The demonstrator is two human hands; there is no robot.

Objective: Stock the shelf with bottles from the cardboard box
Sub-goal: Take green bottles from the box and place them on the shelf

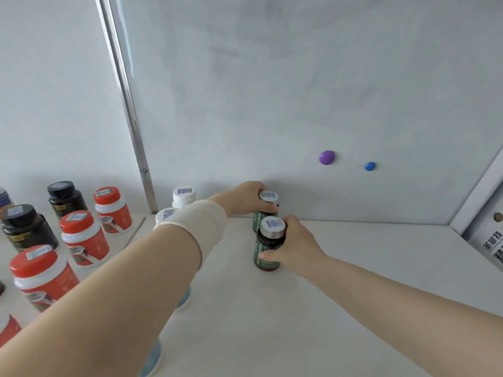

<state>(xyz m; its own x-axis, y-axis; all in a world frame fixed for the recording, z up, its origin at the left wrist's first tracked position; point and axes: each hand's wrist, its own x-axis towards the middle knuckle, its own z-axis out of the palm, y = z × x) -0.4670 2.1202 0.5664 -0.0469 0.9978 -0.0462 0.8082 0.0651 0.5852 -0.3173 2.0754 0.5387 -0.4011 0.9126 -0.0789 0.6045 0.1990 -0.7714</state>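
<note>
Stocking looks early
Your left hand (249,197) grips the rear green bottle (269,197), right hand (295,247) the front green bottle (268,240), at the shelf (367,268) back edge; most lies bare.

My left arm is angling in from seven o'clock, left hand (249,197) gripping the rear bottle (269,196) at its cap. From four o'clock, my right hand (294,244) is clasping the front bottle (268,244).

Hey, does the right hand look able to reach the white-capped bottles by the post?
Probably not: the right hand grips a green bottle, and the left forearm crosses before the white-capped bottles.
</note>
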